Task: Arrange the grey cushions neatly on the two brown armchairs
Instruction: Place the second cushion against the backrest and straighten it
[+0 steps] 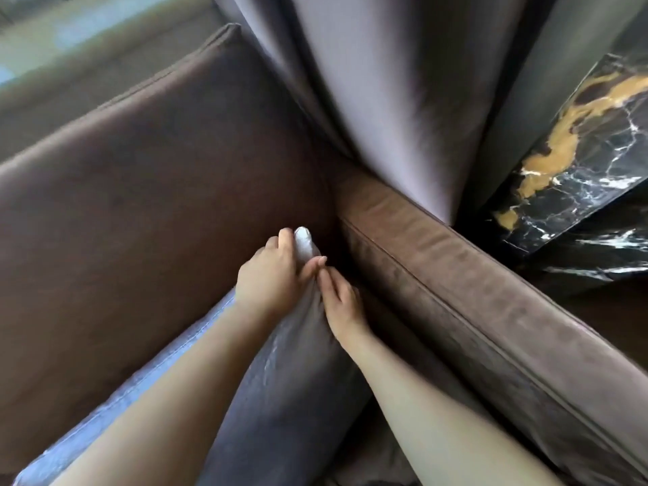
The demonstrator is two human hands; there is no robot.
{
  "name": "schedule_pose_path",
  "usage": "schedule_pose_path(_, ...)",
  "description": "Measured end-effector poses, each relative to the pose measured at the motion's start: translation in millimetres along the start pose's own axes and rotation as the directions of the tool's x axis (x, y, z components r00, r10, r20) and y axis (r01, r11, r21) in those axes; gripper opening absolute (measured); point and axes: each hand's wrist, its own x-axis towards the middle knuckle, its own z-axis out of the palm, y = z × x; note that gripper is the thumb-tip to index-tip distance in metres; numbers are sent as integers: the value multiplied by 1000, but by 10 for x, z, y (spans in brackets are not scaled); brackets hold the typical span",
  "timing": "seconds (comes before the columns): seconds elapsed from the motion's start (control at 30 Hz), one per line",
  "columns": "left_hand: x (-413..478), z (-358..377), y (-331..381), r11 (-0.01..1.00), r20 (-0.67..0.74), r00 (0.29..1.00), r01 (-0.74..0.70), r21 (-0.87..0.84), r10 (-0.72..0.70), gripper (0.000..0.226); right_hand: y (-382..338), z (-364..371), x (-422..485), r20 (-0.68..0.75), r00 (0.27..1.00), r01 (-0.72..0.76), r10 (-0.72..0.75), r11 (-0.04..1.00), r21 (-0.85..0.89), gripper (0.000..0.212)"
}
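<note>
Cushion (280, 380) lies against the backrest (140, 205) of the brown armchair, its silvery-grey top corner pushed toward the spot where the backrest meets the armrest (473, 303). Left hand (270, 275) is closed around that corner, fingers on the backrest side and thumb on the near side, so the tip of the fabric pokes out above the knuckles. Right hand (338, 299) is on the armrest side of the same corner, fingers narrow and laid along the fabric; whether it is pinching or only pressing, I cannot tell. Risk here comes mostly from the grip sitting on one corner alone: a pull would stretch that point into a peak while the body of the cushion sags away from the backrest, leaving it lopsided, not neat. Pushing hard toward the armrest could wedge the corner into the dark gap beside the backrest and crease it. The cover looks slick, so a light pinch may slip. Curtain (385, 100) hangs just behind the armrest and a marble block (578, 152) stands beyond it, well apart from the hands; neither seems likely to be disturbed.
</note>
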Motion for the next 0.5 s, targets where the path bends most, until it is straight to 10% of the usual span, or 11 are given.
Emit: schedule_pose_path(0.5, 19, -58, -168, 980, -212, 975, -102, -171, 65, 43, 788, -108, -181, 120, 992, -13, 37, 980, -197, 79)
